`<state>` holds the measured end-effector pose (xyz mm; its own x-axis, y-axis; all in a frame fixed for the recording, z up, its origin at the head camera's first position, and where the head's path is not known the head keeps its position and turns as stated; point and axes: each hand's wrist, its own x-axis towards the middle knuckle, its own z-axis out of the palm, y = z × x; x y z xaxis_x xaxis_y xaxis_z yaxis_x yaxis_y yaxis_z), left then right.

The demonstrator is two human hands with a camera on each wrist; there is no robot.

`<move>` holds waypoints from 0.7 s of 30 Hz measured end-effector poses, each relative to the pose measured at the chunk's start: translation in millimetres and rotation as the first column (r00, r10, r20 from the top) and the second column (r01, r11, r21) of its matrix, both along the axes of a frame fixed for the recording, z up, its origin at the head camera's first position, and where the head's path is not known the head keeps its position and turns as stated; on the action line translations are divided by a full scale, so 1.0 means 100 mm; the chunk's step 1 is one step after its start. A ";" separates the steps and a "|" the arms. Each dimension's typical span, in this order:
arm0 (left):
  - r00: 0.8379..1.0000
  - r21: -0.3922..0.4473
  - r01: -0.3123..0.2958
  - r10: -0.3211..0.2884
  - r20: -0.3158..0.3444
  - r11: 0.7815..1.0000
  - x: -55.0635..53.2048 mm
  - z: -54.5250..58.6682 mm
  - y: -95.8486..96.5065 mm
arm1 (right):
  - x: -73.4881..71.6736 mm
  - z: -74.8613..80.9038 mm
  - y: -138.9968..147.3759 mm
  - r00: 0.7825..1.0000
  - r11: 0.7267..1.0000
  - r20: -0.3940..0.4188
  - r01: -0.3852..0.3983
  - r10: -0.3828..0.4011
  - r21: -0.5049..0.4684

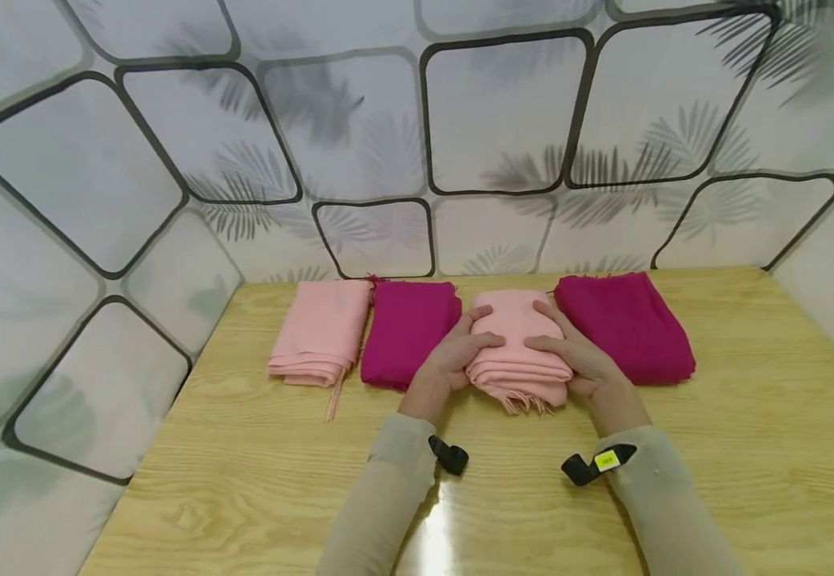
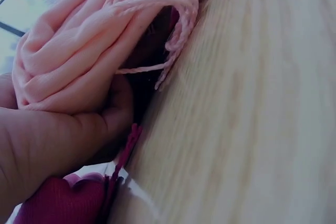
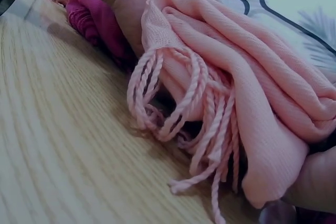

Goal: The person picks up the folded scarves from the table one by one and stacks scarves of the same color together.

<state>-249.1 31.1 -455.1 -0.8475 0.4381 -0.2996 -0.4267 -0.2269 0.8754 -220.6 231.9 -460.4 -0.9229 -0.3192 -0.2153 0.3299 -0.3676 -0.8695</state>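
Note:
A folded pink scarf (image 1: 519, 352) with twisted fringe is gripped from both sides, its front end turned toward me. My left hand (image 1: 451, 354) holds its left side, thumb on top and fingers curled under the edge. On the other side my right hand (image 1: 584, 360) grips it the same way, though its lower fingers are mostly hidden. In the left wrist view a dark gap shows between the scarf (image 2: 68, 51) and the table. Loose fringe (image 3: 210, 124) hangs down to the wood in the right wrist view.
A folded magenta scarf (image 1: 413, 332) lies just left of my left hand, with another pink scarf (image 1: 323, 328) beyond it. A wider magenta scarf (image 1: 628, 328) lies beside my right hand. The wooden table (image 1: 244, 480) meets a patterned wall covering (image 1: 503, 112) at the back.

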 end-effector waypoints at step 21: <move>0.989 0.011 0.050 -0.047 -0.142 0.999 0.06 0.13 -0.10 | 0.06 0.19 0.02 0.996 0.991 -0.081 -0.024 0.035 0.129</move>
